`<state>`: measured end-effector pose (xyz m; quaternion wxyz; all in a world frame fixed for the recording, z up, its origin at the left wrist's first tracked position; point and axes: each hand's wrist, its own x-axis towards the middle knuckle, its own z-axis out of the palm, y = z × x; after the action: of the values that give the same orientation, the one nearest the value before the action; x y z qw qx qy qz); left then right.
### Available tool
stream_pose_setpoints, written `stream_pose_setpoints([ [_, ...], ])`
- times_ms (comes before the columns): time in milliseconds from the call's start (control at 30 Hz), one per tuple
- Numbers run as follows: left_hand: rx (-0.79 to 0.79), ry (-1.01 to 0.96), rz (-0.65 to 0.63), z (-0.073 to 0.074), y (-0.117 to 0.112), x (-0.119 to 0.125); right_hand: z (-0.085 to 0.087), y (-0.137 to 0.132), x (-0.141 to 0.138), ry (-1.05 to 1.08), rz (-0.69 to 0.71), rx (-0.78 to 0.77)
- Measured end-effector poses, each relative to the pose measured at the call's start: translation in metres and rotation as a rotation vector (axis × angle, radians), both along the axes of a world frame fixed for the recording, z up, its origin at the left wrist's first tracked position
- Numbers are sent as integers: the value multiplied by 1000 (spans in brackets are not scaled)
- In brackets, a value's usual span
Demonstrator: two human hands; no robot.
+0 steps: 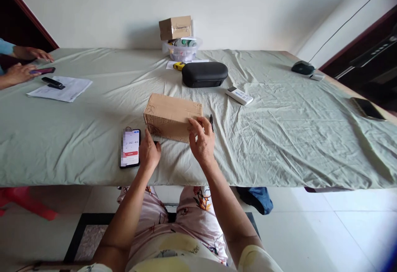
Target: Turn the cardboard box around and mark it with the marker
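Note:
A taped cardboard box [171, 114] lies on the green cloth-covered table [279, 139] just in front of me. My left hand [149, 152] rests at the box's near left corner, fingers curled against it. My right hand [202, 138] grips the box's near right end, fingers spread over the edge. A black pen [211, 123] lies on the cloth right beside my right hand. A phone [130, 148] showing a timer screen lies just left of my left hand.
A black zip case [204, 74], a white remote [239, 96], a plastic tub [182, 49] with a second cardboard box [175, 27] on top sit further back. Another person's hands [21, 70] with a phone and papers [60, 88] are at far left. A dark phone [368, 108] lies far right.

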<state>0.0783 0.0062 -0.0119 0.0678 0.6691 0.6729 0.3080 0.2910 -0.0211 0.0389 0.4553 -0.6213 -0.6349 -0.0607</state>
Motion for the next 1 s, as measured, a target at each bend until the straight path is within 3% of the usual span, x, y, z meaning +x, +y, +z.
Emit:
stream_pose_setpoints([
  [133,22,59,-14,-8,-11,0,3,4,-8,-34,22,-61],
  [300,39,120,-110,-4,-19,-4,8,8,-6,20,39,-99],
  [700,90,180,-103,-9,-15,-16,10,10,43,92,63,13],
  [900,123,45,-121,-8,-13,-16,5,12,31,23,128,16],
  [1000,214,-90,-55,1,-13,-21,2,14,22,-3,127,28],
])
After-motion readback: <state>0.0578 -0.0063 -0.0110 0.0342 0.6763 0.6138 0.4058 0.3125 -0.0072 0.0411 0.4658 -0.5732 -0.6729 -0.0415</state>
